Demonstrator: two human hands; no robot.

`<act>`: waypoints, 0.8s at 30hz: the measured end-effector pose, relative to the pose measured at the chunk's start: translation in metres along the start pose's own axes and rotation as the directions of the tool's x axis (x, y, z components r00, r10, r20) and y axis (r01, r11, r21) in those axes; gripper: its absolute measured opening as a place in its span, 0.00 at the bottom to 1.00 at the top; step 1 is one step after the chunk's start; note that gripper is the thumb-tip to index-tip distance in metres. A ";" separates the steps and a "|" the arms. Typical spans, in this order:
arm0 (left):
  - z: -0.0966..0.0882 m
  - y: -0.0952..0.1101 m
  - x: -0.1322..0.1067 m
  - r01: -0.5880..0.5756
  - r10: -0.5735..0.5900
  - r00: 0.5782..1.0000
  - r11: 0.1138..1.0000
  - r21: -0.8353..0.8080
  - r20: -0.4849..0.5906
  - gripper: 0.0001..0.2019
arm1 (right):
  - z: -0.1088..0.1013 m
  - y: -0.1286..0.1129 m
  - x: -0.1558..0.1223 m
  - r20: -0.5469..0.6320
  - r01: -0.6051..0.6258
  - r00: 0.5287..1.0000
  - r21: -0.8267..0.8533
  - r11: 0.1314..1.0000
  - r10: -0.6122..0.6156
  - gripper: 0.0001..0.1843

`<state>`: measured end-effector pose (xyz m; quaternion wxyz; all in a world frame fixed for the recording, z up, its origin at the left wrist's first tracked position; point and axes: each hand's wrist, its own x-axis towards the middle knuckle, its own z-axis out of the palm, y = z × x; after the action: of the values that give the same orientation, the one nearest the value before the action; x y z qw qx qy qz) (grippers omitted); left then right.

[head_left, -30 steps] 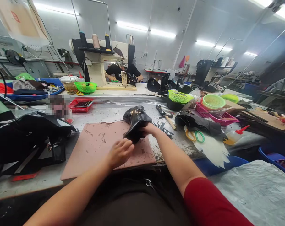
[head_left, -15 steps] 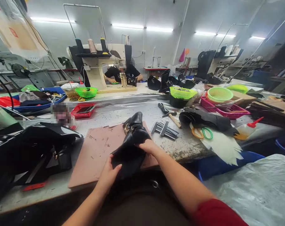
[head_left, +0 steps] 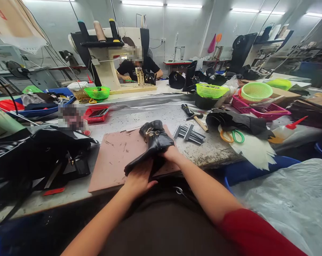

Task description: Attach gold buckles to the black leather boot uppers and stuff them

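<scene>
A black leather boot upper (head_left: 153,142) with metal buckles lies over the near edge of a pink cutting mat (head_left: 115,156). My left hand (head_left: 138,179) grips its lower flap from underneath, fingers curled. My right hand (head_left: 171,153) is closed on the boot's right side, near the buckled ankle part. Both forearms reach in from the bottom; the right one has a red sleeve.
Grey strips (head_left: 189,133), a hammer (head_left: 196,119) and scissors (head_left: 231,136) lie right of the mat. Black leather pieces (head_left: 38,156) pile up at left. Green baskets (head_left: 211,90) and pink trays (head_left: 259,108) stand behind. A person (head_left: 138,67) sits at a sewing machine (head_left: 107,60) across the table.
The boot upper has been pulled toward me to the mat's near edge and turned. My left hand went from beside it to under its lower flap.
</scene>
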<state>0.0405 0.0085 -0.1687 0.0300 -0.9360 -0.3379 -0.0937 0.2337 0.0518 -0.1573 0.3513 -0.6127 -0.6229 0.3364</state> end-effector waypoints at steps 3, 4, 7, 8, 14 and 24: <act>-0.004 -0.002 0.000 -0.005 0.004 0.997 1.000 0.011 0.076 0.35 | -0.007 0.007 -0.003 0.019 -0.038 0.999 -0.006 0.999 0.038 0.24; -0.007 -0.001 0.000 -0.006 0.005 0.995 1.000 0.013 0.098 0.35 | -0.008 0.008 -0.004 0.034 -0.045 0.998 -0.011 0.999 0.045 0.21; -0.012 -0.001 0.001 -0.007 0.008 0.990 1.000 -0.008 0.143 0.36 | -0.011 0.010 -0.010 0.051 -0.030 0.998 -0.035 0.999 0.032 0.20; -0.013 -0.001 0.001 -0.006 0.008 0.989 1.000 -0.015 0.148 0.37 | -0.011 0.010 -0.011 0.052 -0.016 0.998 -0.045 0.999 0.019 0.20; -0.015 0.005 0.002 -0.026 0.025 0.989 1.000 0.010 0.145 0.36 | -0.008 0.013 -0.012 0.076 0.044 0.996 -0.088 0.995 -0.038 0.06; -0.016 0.007 0.068 -0.047 0.069 0.991 0.981 -0.186 0.111 0.17 | -0.005 0.000 -0.019 0.014 0.098 0.995 -0.240 0.966 -0.097 0.12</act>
<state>0.0937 0.0438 -0.1402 -0.0734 -0.9482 -0.3015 -0.0683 0.2381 0.0328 -0.1545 0.2897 -0.6190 -0.6889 0.2416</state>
